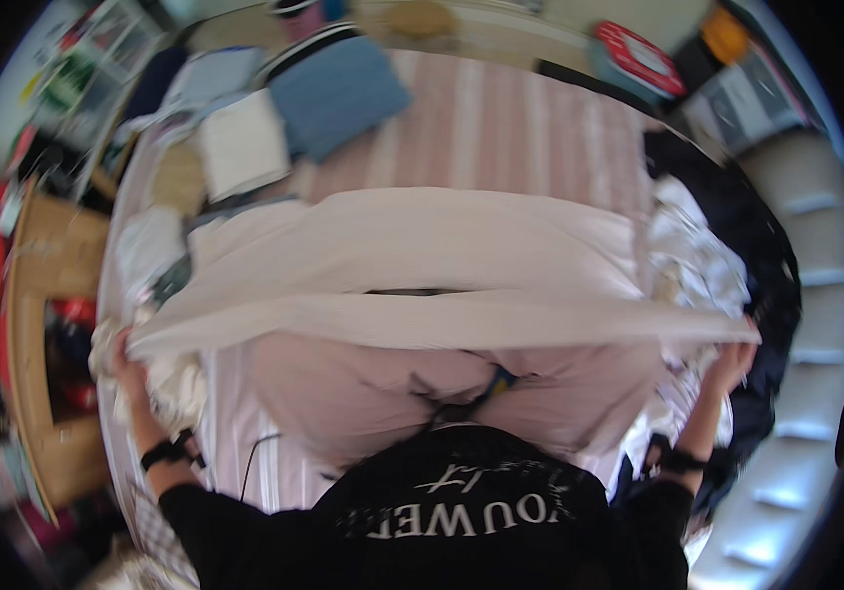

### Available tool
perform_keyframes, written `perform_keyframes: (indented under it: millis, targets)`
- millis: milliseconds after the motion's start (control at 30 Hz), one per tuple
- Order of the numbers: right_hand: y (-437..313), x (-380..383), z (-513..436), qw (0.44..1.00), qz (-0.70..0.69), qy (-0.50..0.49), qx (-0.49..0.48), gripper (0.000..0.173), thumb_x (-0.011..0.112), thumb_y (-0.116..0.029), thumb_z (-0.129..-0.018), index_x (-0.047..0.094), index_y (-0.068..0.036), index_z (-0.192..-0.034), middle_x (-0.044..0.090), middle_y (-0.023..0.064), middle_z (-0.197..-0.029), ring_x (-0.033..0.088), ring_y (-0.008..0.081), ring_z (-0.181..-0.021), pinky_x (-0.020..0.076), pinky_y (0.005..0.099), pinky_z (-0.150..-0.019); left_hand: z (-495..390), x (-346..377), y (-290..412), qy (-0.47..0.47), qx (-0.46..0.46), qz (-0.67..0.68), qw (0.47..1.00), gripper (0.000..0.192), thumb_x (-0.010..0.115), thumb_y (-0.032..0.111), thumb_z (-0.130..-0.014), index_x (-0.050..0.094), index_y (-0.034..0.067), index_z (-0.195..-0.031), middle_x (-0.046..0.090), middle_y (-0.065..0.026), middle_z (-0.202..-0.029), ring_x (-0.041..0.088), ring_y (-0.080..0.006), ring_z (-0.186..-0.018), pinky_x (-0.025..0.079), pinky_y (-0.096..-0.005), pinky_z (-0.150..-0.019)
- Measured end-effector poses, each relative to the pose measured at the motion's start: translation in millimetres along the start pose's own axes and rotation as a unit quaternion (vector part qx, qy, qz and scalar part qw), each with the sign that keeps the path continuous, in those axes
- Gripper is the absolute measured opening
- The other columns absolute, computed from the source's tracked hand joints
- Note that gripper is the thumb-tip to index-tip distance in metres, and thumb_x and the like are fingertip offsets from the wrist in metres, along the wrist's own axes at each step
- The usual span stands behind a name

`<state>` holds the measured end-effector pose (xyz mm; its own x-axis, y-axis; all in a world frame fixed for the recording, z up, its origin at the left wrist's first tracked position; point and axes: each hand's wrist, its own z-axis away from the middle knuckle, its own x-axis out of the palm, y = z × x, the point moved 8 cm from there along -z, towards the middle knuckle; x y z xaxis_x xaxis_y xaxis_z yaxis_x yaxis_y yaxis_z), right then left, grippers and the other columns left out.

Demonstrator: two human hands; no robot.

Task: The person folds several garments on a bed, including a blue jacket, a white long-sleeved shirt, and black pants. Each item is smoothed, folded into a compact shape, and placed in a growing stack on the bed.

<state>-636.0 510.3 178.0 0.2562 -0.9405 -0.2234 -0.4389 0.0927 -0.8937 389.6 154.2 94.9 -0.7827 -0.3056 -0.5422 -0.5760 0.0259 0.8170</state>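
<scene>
A pale pink cloth garment [422, 243] is stretched wide across the striped bed sheet [496, 133] before me, partly blurred. My left hand [128, 358] grips one end of its near edge, beside a crumpled cream cloth [175, 387]. At the opposite end my right hand [735, 359] holds the other corner, near crumpled white clothes [695, 258]. A narrow dark gap shows in the middle of the cloth, between its raised near band and the part lying beyond. Under that band are my legs in pink trousers, crossed on the bed. Both wrists wear black straps.
Folded blue cloth [348, 92], a folded white cloth [245, 144] and a tan item [178, 177] lie at the bed's far left. Black fabric [754, 221] covers the right edge. A wooden piece of furniture [60, 258] stands left, and drawers [743, 103] stand far right.
</scene>
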Motion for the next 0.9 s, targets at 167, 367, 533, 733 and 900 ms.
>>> perform_keyframes:
  millis: [167,367,533,733,900]
  targets:
    - [-1,32,-27,0.997,0.045,-0.013,-0.063,0.025,0.050,-0.004,-0.089,0.053,-0.001,-0.113,0.058,0.0056,-0.101,0.054,0.0126,-0.093,0.0429,0.0248,-0.083,-30,2,64,-0.066,0.018,0.083,0.994,0.027,0.047,0.001,-0.084,0.058,0.003,-0.109,0.058,-0.0045,-0.105,0.053,-0.0144,-0.101,0.040,-0.0273,-0.092]
    - [86,128,-75,0.960,0.104,-0.207,0.154,0.026,0.051,-0.006,-0.085,0.059,-0.001,-0.109,0.064,0.0071,-0.096,0.059,0.0162,-0.084,0.0471,0.0286,-0.074,-130,88,72,-0.208,-0.019,-0.052,0.977,0.025,0.049,0.009,-0.085,0.059,0.003,-0.107,0.059,-0.0036,-0.100,0.054,-0.0133,-0.096,0.040,-0.0258,-0.090]
    - [204,238,-79,0.821,0.342,-0.423,0.175,0.039,0.061,-0.026,-0.083,0.058,0.001,-0.110,0.064,0.0114,-0.097,0.060,0.0230,-0.086,0.0467,0.0339,-0.076,-159,221,28,-0.150,-0.182,0.023,0.971,0.049,0.068,0.024,-0.083,0.049,0.005,-0.124,0.056,-0.0099,-0.110,0.055,-0.0171,-0.094,0.046,-0.0284,-0.082]
    - [276,257,-62,0.826,0.261,-0.449,0.217,0.080,0.063,-0.043,-0.081,0.030,0.003,-0.138,0.029,0.0189,-0.145,0.027,0.0291,-0.134,0.0220,0.0368,-0.110,-117,227,5,-0.126,-0.172,-0.170,0.962,0.088,0.072,0.040,-0.074,0.031,-0.007,-0.137,0.045,-0.0193,-0.132,0.044,-0.0269,-0.120,0.034,-0.0321,-0.102]
    - [257,264,-68,0.852,0.085,-0.451,0.251,0.038,0.063,-0.017,-0.086,0.054,0.002,-0.117,0.060,0.0040,-0.107,0.055,0.0128,-0.095,0.0433,0.0262,-0.085,-100,221,55,-0.137,-0.068,-0.136,0.979,0.048,0.064,0.028,-0.085,0.051,-0.002,-0.120,0.063,-0.0108,-0.105,0.057,-0.0172,-0.095,0.043,-0.0301,-0.086]
